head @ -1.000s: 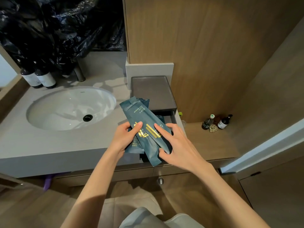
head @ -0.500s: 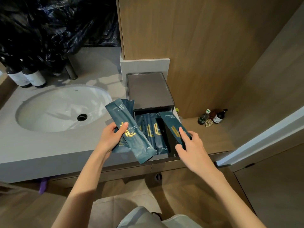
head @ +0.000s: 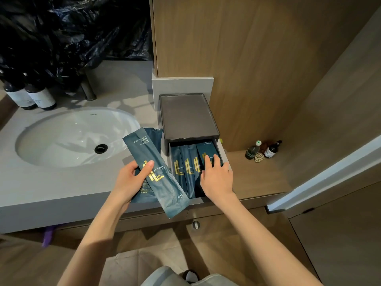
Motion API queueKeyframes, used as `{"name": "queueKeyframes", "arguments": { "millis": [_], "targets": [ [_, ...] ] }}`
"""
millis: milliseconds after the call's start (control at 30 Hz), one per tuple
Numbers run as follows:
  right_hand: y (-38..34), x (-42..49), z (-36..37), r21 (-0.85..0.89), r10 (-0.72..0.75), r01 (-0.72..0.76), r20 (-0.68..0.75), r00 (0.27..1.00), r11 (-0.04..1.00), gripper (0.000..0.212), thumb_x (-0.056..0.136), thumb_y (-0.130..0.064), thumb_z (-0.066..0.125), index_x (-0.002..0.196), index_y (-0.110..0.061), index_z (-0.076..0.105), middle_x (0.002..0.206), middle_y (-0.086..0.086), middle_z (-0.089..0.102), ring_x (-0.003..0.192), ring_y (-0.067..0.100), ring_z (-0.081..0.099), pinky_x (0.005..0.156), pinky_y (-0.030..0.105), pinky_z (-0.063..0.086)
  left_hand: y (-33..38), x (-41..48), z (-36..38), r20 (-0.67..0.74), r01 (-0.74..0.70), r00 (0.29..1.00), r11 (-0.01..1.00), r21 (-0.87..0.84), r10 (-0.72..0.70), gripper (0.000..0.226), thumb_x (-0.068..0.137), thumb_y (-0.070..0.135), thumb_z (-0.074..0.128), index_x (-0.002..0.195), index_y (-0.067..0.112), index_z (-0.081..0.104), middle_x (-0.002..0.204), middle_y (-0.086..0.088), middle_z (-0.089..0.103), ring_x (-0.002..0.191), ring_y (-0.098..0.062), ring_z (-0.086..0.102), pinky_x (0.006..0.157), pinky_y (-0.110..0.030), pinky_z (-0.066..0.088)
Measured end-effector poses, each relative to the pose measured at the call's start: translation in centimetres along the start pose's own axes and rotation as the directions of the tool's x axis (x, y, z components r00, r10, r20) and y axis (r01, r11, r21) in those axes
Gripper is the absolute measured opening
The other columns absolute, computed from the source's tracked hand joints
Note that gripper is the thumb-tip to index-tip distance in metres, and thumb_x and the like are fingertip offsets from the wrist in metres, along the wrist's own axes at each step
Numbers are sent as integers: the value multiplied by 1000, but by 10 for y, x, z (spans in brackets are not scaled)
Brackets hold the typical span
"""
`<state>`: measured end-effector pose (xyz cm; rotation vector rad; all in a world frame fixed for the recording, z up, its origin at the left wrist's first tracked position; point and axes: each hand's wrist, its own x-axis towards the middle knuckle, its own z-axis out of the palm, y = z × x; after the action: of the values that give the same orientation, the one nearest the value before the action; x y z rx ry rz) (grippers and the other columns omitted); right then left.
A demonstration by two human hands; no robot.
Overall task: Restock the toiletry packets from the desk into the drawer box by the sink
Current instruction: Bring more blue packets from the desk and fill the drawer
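Nearest us, our left hand point(head: 132, 178) is clamped on a small fan of packets point(head: 156, 174), their long axis running from near right to far left; just to the right our right hand point(head: 214, 176) lies flat, fingers spread, pressing the rightmost packet point(head: 208, 149) down in the open drawer point(head: 223, 153) of the box point(head: 187, 116); 3 packets show there, lengthwise front to back; we judge the held fan must turn to match them, the right hand being nearer.
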<state>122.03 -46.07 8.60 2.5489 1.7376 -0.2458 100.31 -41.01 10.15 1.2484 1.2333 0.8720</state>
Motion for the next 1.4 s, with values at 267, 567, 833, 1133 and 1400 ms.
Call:
{"name": "queueKeyframes", "arguments": {
  "millis": [267,567,833,1133,1400],
  "targets": [
    [1,6,19,-169,-54,56,20,998,984,66,100,-42,34,154,-15,7,160,14,11,146,35,13,115,43,21,7,-5,5,28,-3,1000,1000,-19,4,14,89,30,63,96,22,71,102,8,72,104,-16,65,98,-44,48],
    [10,-7,17,58,-183,177,118,976,982,73,92,-3,55,153,-12,16,162,6,7,147,27,19,105,40,44,8,-6,7,20,9,1000,1000,-24,-8,13,89,30,62,95,22,71,102,5,72,103,-17,66,97,-43,49],
    [13,10,24,98,-136,121,171,976,988,68,90,3,53,150,-4,21,161,8,16,135,27,42,102,36,47,8,-4,12,27,18,999,1000,-26,-18,16,89,31,63,97,19,71,104,1,72,104,-21,65,97,-47,49],
    [18,11,8,265,-184,151,102,978,952,52,97,-10,46,147,-15,35,157,5,27,135,26,43,105,39,43,9,-5,18,17,-27,1000,999,46,26,10,90,29,62,96,26,69,102,9,71,101,-11,64,93,-34,49],
    [0,-35,-33,840,-238,69,72,969,538,17,92,-34,58,101,-26,70,97,-14,69,84,-2,61,74,14,45,12,-5,28,-38,-43,998,999,8,44,6,87,27,66,91,25,70,95,12,71,89,-1,63,78,-21,50]
  ]
}}
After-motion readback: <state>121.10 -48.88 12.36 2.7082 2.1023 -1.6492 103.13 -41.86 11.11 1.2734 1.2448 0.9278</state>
